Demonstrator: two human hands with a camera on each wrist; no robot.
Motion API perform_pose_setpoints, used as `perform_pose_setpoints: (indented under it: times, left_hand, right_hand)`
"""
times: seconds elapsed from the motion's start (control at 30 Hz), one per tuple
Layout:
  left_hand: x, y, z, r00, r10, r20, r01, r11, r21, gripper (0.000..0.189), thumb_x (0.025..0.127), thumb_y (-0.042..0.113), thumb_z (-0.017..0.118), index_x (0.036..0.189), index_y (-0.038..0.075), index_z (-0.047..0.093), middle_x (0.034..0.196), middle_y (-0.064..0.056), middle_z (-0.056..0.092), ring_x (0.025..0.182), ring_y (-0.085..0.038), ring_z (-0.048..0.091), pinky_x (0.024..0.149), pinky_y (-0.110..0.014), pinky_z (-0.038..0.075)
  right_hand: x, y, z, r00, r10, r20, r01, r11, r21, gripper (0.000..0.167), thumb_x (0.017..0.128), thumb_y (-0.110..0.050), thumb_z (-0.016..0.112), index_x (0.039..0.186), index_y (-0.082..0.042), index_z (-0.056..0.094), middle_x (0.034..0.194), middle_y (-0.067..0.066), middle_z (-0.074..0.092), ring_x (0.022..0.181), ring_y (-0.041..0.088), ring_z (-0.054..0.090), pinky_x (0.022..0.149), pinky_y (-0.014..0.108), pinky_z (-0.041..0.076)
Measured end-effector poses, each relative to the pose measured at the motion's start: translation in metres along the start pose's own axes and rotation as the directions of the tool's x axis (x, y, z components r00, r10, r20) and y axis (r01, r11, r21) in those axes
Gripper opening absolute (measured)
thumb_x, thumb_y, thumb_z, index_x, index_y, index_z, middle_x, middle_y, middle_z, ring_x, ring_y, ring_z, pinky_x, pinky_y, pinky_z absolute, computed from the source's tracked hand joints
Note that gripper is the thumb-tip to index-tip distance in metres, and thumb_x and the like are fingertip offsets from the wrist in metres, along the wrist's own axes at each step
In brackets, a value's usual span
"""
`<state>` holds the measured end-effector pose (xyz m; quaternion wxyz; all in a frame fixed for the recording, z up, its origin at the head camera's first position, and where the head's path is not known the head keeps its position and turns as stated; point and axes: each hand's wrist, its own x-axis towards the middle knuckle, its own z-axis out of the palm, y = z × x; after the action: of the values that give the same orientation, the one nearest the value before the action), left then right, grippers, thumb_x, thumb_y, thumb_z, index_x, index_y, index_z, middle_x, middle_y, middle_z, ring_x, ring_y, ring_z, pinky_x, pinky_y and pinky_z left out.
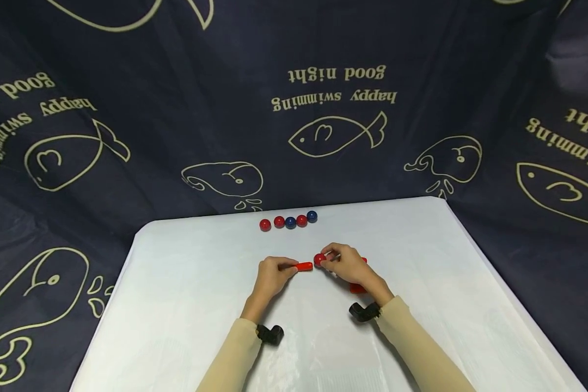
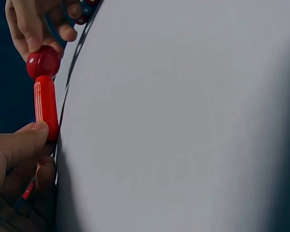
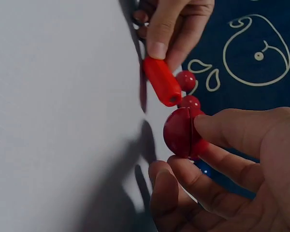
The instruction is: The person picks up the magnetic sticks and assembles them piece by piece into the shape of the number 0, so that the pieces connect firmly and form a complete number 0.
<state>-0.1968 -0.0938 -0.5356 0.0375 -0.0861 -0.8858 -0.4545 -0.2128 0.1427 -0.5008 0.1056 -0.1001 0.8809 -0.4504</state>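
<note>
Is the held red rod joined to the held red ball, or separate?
Separate: in the right wrist view, the red rod shows its end hole uncovered, beside the red ball.

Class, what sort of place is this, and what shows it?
Probably a curtained tabletop workspace: dark cloth hangs behind and beside a white table, with balls near its far edge.

Beige sleeves, black wrist cameras
</note>
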Motion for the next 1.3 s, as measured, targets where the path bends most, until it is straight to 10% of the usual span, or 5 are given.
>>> perform_pose_setpoints:
  times: [1.3]
  left_hand:
    - [0.003, -0.002, -0.002, 0.998, 0.046, -0.033, -0.045, 0.998, 0.035, 0.013, 0.089, 0.012, 0.08, 0.101, 0.006, 0.08, 0.086, -0.005, 0.075, 0.063, -0.006, 0.052, 0.057, -0.02, 0.044]
  right_hand:
    - [0.005, 0.002, 0.027, 0.989, -0.087, -0.117, 0.071, 0.989, -0.133, 0.022, 0.088, -0.018, 0.081, 0.106, -0.009, 0.072, 0.079, -0.001, 0.063, 0.069, 0.012, 0.053, 0.066, 0.028, 0.046]
